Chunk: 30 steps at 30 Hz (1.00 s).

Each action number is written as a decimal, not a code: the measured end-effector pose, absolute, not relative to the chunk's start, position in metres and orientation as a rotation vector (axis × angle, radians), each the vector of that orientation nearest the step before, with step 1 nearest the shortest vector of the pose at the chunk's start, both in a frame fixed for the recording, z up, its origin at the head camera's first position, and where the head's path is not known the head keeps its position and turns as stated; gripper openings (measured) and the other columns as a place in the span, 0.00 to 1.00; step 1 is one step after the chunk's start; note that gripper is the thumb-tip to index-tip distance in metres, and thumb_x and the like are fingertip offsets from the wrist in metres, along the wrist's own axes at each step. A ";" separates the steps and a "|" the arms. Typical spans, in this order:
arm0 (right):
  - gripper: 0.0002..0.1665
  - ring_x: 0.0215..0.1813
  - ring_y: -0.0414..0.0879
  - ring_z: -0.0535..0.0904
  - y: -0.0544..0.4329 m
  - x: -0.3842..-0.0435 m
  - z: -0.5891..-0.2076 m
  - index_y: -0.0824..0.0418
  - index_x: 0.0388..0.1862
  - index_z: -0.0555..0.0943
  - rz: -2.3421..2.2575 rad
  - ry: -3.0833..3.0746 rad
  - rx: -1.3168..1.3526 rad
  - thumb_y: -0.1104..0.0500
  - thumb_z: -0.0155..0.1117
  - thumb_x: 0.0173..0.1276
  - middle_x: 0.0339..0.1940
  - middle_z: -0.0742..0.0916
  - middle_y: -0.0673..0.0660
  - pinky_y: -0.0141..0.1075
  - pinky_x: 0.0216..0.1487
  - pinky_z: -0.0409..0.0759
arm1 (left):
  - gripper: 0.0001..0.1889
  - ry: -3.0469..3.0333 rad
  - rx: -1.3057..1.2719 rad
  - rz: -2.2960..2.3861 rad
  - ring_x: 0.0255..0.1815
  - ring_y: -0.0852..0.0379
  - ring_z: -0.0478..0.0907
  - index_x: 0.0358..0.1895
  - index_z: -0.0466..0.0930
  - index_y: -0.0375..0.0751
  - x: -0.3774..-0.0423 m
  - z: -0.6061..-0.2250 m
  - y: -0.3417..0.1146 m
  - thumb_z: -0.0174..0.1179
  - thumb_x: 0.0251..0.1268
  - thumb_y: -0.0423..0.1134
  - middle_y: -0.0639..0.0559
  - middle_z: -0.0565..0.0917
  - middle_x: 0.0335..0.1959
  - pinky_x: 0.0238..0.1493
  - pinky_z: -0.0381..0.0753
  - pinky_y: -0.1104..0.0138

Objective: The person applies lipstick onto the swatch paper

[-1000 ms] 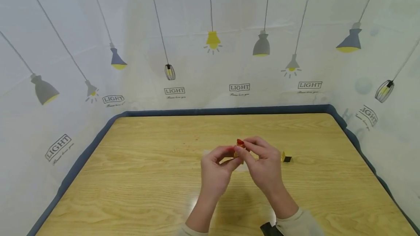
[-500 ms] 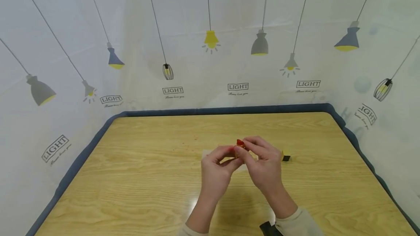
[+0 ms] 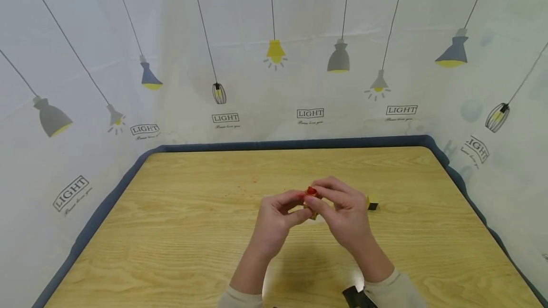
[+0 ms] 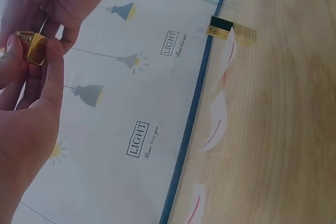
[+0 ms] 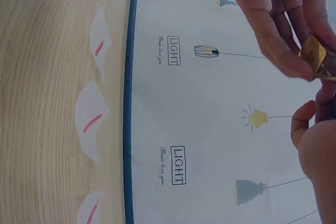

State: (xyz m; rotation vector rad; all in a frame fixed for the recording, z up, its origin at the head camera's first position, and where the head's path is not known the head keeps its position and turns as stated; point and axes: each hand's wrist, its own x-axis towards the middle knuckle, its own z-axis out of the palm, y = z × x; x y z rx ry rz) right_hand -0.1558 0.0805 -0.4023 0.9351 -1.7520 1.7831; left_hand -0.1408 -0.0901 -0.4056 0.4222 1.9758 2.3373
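Observation:
Both hands come together over the middle of the table around a lipstick with a gold, square-sided case. Its red tip (image 3: 311,190) pokes up between the fingers in the head view. My left hand (image 3: 274,222) pinches the lipstick from the left, and red colour stains its fingertips. From the other side my right hand (image 3: 347,217) grips it between thumb and fingers. The gold case (image 4: 35,48) shows between the fingers in the left wrist view, and part of that same case (image 5: 314,53) in the right wrist view. Fingers cover the rest of it.
A gold piece with a black face (image 3: 372,203) lies on the table (image 3: 180,232) to the right of the hands. White paper pieces (image 4: 214,121) with red strokes lie on the wood. Faint red specks (image 3: 255,181) dot the tabletop. A printed curtain (image 3: 274,84) surrounds the table.
My left wrist has shifted slightly left and both hands have turned a little. The red tip now sits slightly lower, and more of the gold case shows below the fingers.

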 end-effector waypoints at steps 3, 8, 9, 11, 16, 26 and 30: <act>0.07 0.47 0.38 0.85 0.082 -0.157 -0.402 0.76 0.44 0.90 1.827 -1.785 0.925 0.74 0.71 0.69 0.46 0.90 0.49 0.27 0.49 0.89 | 0.16 1.995 0.396 2.371 0.53 0.60 0.88 0.57 0.87 0.26 -0.139 -0.403 -0.088 0.70 0.68 0.28 0.57 0.92 0.47 0.51 0.91 0.67; 0.09 0.49 0.37 0.84 0.079 -0.154 -0.398 0.72 0.45 0.91 1.846 -1.857 0.701 0.76 0.72 0.66 0.46 0.90 0.47 0.25 0.54 0.86 | 0.13 2.161 0.345 2.446 0.51 0.61 0.88 0.52 0.89 0.30 -0.138 -0.400 -0.080 0.73 0.65 0.29 0.40 0.91 0.49 0.54 0.91 0.65; 0.10 0.49 0.37 0.84 0.078 -0.153 -0.397 0.71 0.45 0.91 1.837 -1.877 0.650 0.76 0.73 0.65 0.46 0.90 0.47 0.24 0.53 0.86 | 0.12 2.190 0.340 2.462 0.50 0.62 0.88 0.51 0.89 0.30 -0.137 -0.400 -0.078 0.73 0.65 0.28 0.37 0.90 0.49 0.54 0.91 0.64; 0.11 0.48 0.38 0.82 0.077 -0.152 -0.396 0.69 0.45 0.92 1.802 -1.929 0.565 0.74 0.76 0.63 0.44 0.89 0.47 0.24 0.51 0.84 | 0.11 2.232 0.336 2.490 0.49 0.63 0.88 0.49 0.90 0.31 -0.137 -0.399 -0.075 0.73 0.64 0.27 0.33 0.89 0.48 0.55 0.91 0.64; 0.08 0.38 0.40 0.75 0.077 -0.152 -0.392 0.60 0.42 0.94 1.666 -2.073 0.438 0.66 0.80 0.64 0.35 0.87 0.52 0.28 0.34 0.74 | 0.10 2.303 0.373 2.498 0.48 0.63 0.89 0.47 0.90 0.33 -0.139 -0.401 -0.073 0.74 0.63 0.28 0.34 0.90 0.47 0.54 0.91 0.64; 0.07 0.35 0.36 0.79 0.079 -0.156 -0.391 0.63 0.41 0.94 1.536 -2.080 0.571 0.67 0.79 0.64 0.32 0.89 0.52 0.30 0.29 0.79 | 0.12 2.292 0.379 2.447 0.47 0.62 0.90 0.49 0.92 0.35 -0.141 -0.404 -0.076 0.75 0.62 0.27 0.34 0.91 0.48 0.50 0.92 0.65; 0.08 0.34 0.37 0.79 0.081 -0.157 -0.393 0.64 0.41 0.94 1.548 -2.037 0.644 0.70 0.78 0.63 0.32 0.88 0.53 0.28 0.28 0.79 | 0.12 2.287 0.382 2.398 0.49 0.62 0.89 0.50 0.92 0.36 -0.142 -0.403 -0.078 0.74 0.64 0.28 0.36 0.91 0.49 0.49 0.92 0.66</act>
